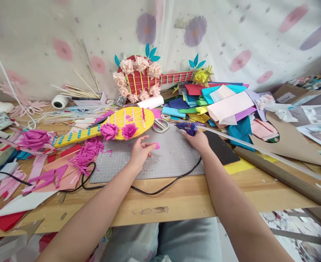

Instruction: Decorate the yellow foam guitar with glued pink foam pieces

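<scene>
Just below the yellow guitar, left hand pinches a pink scrap — probably flimsy paper, edge-held — right hand grips the glue gun

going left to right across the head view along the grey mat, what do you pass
magenta paper flower → pile of magenta paper strips → left hand → small pink paper piece → blue glue gun held in the right hand → black sheet

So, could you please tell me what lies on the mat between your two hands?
In the head view, only bare grey cutting mat lies between the left hand and the right hand.
</scene>
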The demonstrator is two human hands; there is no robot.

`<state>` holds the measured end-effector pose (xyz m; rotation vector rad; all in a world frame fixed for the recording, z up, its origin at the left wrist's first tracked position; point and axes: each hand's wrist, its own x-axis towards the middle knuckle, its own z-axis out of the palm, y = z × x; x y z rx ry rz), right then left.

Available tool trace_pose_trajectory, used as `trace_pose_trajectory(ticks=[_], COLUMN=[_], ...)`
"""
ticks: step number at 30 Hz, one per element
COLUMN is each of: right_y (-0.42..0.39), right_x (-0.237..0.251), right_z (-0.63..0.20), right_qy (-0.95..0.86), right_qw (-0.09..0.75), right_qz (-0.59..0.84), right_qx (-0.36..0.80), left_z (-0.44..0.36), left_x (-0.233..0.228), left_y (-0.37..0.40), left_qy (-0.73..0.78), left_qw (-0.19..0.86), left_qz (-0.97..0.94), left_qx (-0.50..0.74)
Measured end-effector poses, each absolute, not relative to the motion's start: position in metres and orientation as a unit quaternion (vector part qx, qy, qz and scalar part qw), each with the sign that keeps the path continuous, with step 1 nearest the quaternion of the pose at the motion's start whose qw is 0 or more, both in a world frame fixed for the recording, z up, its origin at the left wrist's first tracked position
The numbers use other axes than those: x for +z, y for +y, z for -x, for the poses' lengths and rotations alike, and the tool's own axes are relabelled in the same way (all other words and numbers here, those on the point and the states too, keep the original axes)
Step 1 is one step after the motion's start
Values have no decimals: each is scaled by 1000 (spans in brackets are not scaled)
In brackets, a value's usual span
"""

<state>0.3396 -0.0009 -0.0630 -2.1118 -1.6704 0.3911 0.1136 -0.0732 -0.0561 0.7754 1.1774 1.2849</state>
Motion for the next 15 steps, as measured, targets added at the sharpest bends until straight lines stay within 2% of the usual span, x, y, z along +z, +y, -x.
trace_pose_trajectory(ticks=[4, 7, 9, 11, 14, 15], right_y=[-20, -30, -33, -35, -40, -42], right_x=[-39, -23, -20, -25, -38, -42], right_z=[-346, -350, -344, -328, -290, -277], right_qy=[-640, -654, -685, -724, -712, -691], right_qw=[95, 20, 18, 104, 327, 378], right_qz=[762, 751, 710, 633, 505, 470], right_qx=[29, 84, 166, 253, 362, 397], left_z=[-120, -122, -123, -122, -121, -120], left_x=[-42, -41, -44, -47, -51, -51], left_y=[-85, -89, -88, -86, -82, -81], left_qy=[434, 408, 403, 397, 389, 389], left_qw=[686, 710, 713, 714, 715, 715], left_qz=[-186, -144, -122, -98, -69, -62], left_qx=[554, 556, 561, 568, 576, 578])
